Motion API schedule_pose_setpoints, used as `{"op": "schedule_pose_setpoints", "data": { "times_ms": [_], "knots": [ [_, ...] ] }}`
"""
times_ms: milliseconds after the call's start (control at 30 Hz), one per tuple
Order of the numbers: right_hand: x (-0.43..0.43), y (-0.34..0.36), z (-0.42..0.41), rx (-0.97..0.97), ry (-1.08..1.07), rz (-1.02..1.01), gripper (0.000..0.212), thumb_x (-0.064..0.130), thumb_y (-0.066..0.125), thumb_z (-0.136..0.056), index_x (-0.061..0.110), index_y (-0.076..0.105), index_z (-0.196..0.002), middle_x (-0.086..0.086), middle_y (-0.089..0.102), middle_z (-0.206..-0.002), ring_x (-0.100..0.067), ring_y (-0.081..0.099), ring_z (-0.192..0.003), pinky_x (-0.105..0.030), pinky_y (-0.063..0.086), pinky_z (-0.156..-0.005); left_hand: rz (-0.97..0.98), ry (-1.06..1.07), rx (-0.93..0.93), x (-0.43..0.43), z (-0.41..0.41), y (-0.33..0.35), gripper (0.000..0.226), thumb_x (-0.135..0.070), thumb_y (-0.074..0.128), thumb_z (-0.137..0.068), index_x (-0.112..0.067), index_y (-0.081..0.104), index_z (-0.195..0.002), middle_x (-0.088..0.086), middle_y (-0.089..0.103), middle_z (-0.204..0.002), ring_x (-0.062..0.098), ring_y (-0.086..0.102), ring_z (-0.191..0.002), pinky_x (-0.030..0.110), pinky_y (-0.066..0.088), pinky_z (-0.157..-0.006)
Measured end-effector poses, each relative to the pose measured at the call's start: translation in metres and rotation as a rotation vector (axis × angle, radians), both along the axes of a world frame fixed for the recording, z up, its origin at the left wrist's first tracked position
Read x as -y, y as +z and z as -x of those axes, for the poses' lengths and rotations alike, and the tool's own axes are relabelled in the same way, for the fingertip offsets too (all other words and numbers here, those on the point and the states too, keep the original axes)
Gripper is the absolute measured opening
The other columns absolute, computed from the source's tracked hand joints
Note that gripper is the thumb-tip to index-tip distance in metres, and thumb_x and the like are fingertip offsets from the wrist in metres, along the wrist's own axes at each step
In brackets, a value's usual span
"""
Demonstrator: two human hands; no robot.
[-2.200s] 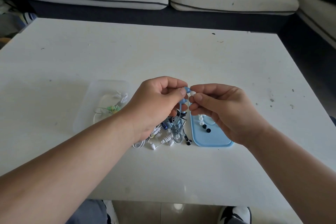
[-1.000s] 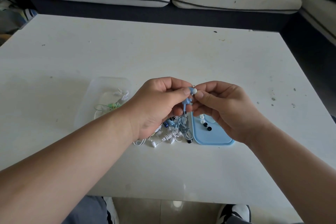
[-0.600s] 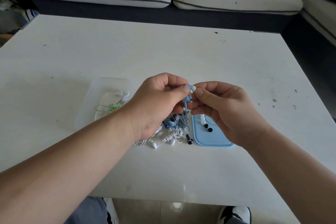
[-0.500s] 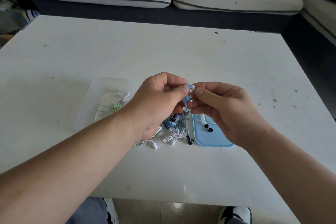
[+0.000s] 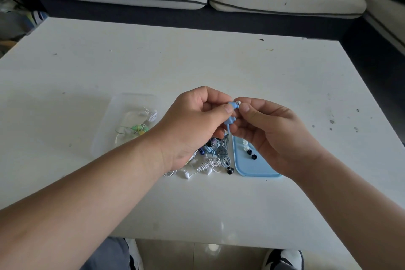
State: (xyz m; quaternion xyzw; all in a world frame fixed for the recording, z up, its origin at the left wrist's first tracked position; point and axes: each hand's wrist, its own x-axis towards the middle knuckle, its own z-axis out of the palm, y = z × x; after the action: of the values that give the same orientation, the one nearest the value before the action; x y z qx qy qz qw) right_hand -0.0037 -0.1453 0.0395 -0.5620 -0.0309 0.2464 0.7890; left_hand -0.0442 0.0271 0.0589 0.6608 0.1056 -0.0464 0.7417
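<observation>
White table (image 5: 197, 61): clear tub (image 5: 103, 138), earphone tangle (image 5: 210, 161), blue lid (image 5: 249, 167) side by side.

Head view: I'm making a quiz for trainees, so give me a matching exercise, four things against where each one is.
Things
1. blue earbud
2. white ear tip
3. black ear tips
4. green earphones

Places
a. in the clear box
b. pinched by the right hand
c. on the blue lid
d. held by the left hand

Pairs: 1-d, 2-b, 3-c, 4-a
</observation>
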Motion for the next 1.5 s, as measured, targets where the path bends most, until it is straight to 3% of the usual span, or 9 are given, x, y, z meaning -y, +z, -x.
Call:
{"op": "schedule_pose_setpoints", "data": {
  "times_ms": [167, 367, 567, 733, 867, 1000, 1133, 1267, 1500],
  "knots": [
    [0.000, -0.001, 0.001, 0.027, -0.010, 0.038, 0.026, 0.014, 0.065, -0.086, -0.002, 0.073, -0.105, -0.019, 0.075, -0.095, -0.028, 0.072, -0.082, -0.040, 0.061, -0.084, -0.039, 0.008, 0.002, 0.000, 0.000, -0.001, 0.002, -0.010, 0.068, -0.098, -0.012, 0.069, -0.100, 0.006, 0.074, -0.078, 0.028, 0.062, -0.072, 0.038, 0.051, -0.068],
    [-0.004, 0.000, 0.004, 0.049, -0.066, 0.038, 0.015, 0.003, 0.061, -0.093, -0.001, 0.075, -0.100, -0.018, 0.076, -0.089, -0.024, 0.073, -0.077, -0.035, 0.063, -0.079, -0.095, 0.055, 0.010, 0.001, -0.001, -0.005, 0.004, -0.014, 0.071, -0.097, -0.015, 0.071, -0.101, 0.003, 0.075, -0.079, 0.020, 0.063, -0.064, 0.040, 0.055, -0.069],
    [-0.012, 0.001, 0.010, 0.052, -0.123, 0.029, 0.019, 0.003, 0.062, -0.094, -0.007, 0.072, -0.107, -0.024, 0.075, -0.096, -0.034, 0.069, -0.086, -0.043, 0.061, -0.090, -0.149, 0.105, 0.040, 0.001, -0.003, -0.009, 0.006, -0.015, 0.070, -0.098, -0.019, 0.071, -0.101, 0.004, 0.076, -0.086, 0.012, 0.065, -0.061, 0.026, 0.053, -0.063],
    [-0.018, 0.004, 0.018, 0.080, -0.188, 0.032, 0.018, 0.000, 0.061, -0.096, -0.006, 0.074, -0.108, -0.022, 0.076, -0.096, -0.029, 0.072, -0.085, -0.038, 0.061, -0.086, -0.192, 0.119, 0.069, 0.001, -0.004, -0.009, 0.005, -0.015, 0.069, -0.098, -0.019, 0.069, -0.101, 0.006, 0.076, -0.088, 0.009, 0.066, -0.061, 0.024, 0.053, -0.061],
    [-0.020, 0.008, 0.024, 0.094, -0.218, 0.061, 0.018, -0.001, 0.060, -0.098, -0.002, 0.075, -0.109, -0.020, 0.077, -0.091, -0.021, 0.074, -0.077, -0.026, 0.059, -0.076, -0.256, 0.106, 0.086, 0.000, -0.004, -0.009, 0.006, -0.017, 0.069, -0.098, -0.020, 0.069, -0.103, 0.004, 0.076, -0.088, 0.017, 0.073, -0.070, 0.031, 0.059, -0.066],
    [-0.025, 0.009, 0.033, 0.133, -0.213, 0.148, 0.023, 0.003, 0.058, -0.101, 0.005, 0.076, -0.115, -0.015, 0.079, -0.097, -0.017, 0.075, -0.085, -0.027, 0.060, -0.081, -0.290, 0.124, 0.090, 0.001, -0.003, -0.009, 0.007, -0.018, 0.069, -0.098, -0.021, 0.069, -0.104, 0.004, 0.076, -0.089, 0.023, 0.076, -0.081, 0.045, 0.064, -0.075],
    [-0.025, 0.015, 0.033, 0.200, -0.162, 0.218, 0.023, 0.010, 0.056, -0.104, 0.011, 0.078, -0.111, -0.007, 0.079, -0.095, -0.014, 0.074, -0.089, -0.034, 0.062, -0.085, -0.210, 0.138, 0.059, -0.001, -0.003, -0.006, 0.006, -0.018, 0.070, -0.098, -0.019, 0.070, -0.104, 0.003, 0.076, -0.083, 0.028, 0.076, -0.076, 0.051, 0.064, -0.078],
    [-0.014, 0.018, 0.020, 0.121, -0.168, 0.155, 0.015, 0.007, 0.063, -0.099, 0.002, 0.077, -0.101, -0.015, 0.078, -0.092, -0.024, 0.074, -0.081, -0.037, 0.061, -0.081, -0.092, 0.083, 0.033, -0.001, -0.003, -0.003, 0.006, -0.012, 0.068, -0.100, -0.017, 0.072, -0.099, 0.002, 0.076, -0.081, 0.020, 0.072, -0.073, 0.038, 0.059, -0.072],
    [-0.004, 0.016, 0.010, 0.057, -0.090, 0.102, 0.022, 0.014, 0.073, -0.079, 0.000, 0.075, -0.096, -0.023, 0.075, -0.091, -0.030, 0.074, -0.079, -0.040, 0.062, -0.086, -0.051, 0.021, 0.032, -0.002, -0.002, -0.004, 0.012, -0.009, 0.065, -0.100, -0.015, 0.075, -0.100, 0.008, 0.075, -0.090, 0.022, 0.070, -0.081, 0.034, 0.056, -0.073]
  ]
}}
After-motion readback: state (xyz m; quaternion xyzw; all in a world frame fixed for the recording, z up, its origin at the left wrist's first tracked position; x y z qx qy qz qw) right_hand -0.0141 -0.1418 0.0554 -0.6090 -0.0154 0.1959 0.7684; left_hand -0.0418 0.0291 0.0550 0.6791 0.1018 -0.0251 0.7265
